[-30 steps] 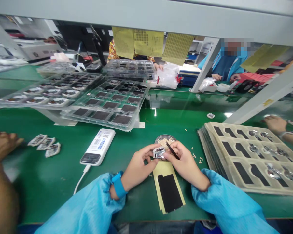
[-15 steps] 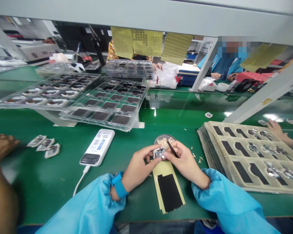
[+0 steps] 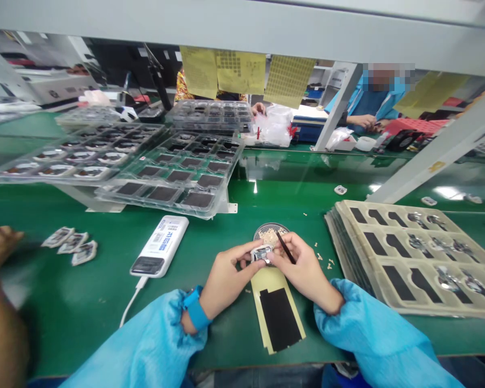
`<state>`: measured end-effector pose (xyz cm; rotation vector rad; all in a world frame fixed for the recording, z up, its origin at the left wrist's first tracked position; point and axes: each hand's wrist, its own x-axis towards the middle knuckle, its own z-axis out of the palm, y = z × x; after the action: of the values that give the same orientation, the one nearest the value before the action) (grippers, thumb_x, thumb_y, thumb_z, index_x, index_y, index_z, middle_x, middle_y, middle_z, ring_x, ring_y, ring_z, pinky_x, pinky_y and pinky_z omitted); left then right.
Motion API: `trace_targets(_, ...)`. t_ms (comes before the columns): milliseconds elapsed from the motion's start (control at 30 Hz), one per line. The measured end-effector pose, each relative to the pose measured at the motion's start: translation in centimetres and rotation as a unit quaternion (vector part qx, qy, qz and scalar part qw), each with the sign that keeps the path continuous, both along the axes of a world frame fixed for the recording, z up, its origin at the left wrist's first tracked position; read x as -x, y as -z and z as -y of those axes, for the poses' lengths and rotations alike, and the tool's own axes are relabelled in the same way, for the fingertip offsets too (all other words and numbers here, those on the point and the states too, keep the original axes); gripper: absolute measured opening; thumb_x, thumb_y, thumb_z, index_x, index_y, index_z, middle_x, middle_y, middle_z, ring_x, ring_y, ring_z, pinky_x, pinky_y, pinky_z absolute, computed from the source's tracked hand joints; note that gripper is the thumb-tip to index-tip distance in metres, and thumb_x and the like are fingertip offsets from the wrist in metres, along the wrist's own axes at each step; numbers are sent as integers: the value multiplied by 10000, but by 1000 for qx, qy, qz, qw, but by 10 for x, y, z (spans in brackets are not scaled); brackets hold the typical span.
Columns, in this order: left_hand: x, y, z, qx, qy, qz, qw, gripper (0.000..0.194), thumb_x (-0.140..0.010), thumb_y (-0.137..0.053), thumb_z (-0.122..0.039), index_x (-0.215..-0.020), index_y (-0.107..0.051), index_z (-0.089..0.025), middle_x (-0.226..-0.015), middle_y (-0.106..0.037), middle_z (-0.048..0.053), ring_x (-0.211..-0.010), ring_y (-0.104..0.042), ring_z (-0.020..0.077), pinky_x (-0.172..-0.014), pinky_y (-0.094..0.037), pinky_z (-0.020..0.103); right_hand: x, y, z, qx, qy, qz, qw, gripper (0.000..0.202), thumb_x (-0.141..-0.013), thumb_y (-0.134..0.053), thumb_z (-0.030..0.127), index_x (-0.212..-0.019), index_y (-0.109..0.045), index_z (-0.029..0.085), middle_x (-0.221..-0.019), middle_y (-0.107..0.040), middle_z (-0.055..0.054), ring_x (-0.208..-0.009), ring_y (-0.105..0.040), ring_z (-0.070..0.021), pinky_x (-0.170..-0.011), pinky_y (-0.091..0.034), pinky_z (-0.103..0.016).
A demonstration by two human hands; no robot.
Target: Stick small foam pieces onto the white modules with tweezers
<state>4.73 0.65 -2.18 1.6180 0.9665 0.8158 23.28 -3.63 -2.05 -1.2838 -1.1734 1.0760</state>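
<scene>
Between finger and thumb, my left hand point(image 3: 234, 269) grips a small white-rimmed part point(image 3: 262, 254) with a shiny metallic inside. My right hand point(image 3: 301, 264) has a thin dark stick-like tool point(image 3: 285, 248) in its fingers, and its thumb touches the part's right side. What the tool is exactly, I cannot make out. Just behind the part stands a round dish point(image 3: 271, 227) heaped with small beige pieces. Below my hands lies a yellow backing sheet point(image 3: 262, 318) bearing a black adhesive piece point(image 3: 282, 319).
A white power bank point(image 3: 160, 245) with a cable and several white-rimmed parts point(image 3: 71, 243) lie to the left. Stacked beige trays point(image 3: 420, 253) stand at right, clear trays point(image 3: 178, 175) at back left. Loose beige bits point(image 3: 330, 264) are scattered nearby. A co-worker's arm point(image 3: 2, 302) rests at far left.
My hands keep the same hold on the part and the tool. The view has shifted slightly. Another person's hand at the right trays has gone from view.
</scene>
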Motion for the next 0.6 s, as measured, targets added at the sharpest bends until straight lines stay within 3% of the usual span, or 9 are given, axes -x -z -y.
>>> trace_targets(100,-2,3,-1,121,25,106,987,502,-790,-775,-307,-1252,-655,-152,-1108,-720,101,-929,-683,201,-829,-558,305,1,2,0,-19,2,31,999,318,-785,-763,326,-1024,-597,195,-983,-665,-44,-924,-638,-185,-839,-508,-316)
trace_targets(200,-5,1,-1,169,43,171,970,466,-775,-790,-260,-1202,-661,-125,-1177,-697,130,-1057,-677,232,-943,-551,338,3,5,-2,-11,-20,14,1000,297,-793,-749,326,-1027,-636,183,-1029,-687,-63,-979,-651,-206,-894,-509,-342)
trace_targets(400,-8,-8,3,173,47,207,962,393,-812,-750,-256,-1175,-675,-123,-1179,-685,145,-1051,-678,245,-929,-572,369,11,8,-4,-4,-21,-42,999,284,-793,-753,339,-1012,-657,187,-986,-698,-52,-947,-656,-203,-862,-527,-334)
trace_targets(500,-10,-6,5,141,35,211,967,312,-823,-725,-238,-1121,-714,-144,-1167,-654,113,-1008,-674,210,-899,-575,321,14,9,-3,16,-34,-76,996,323,-783,-763,370,-1030,-663,188,-970,-694,-47,-901,-660,-204,-789,-549,-330)
trace_targets(600,-12,-1,6,101,17,202,974,293,-818,-722,-241,-1103,-733,-171,-1103,-614,80,-910,-660,160,-804,-576,261,16,10,-4,8,-17,-38,999,294,-773,-770,380,-962,-684,172,-891,-688,-40,-823,-638,-192,-751,-527,-318)
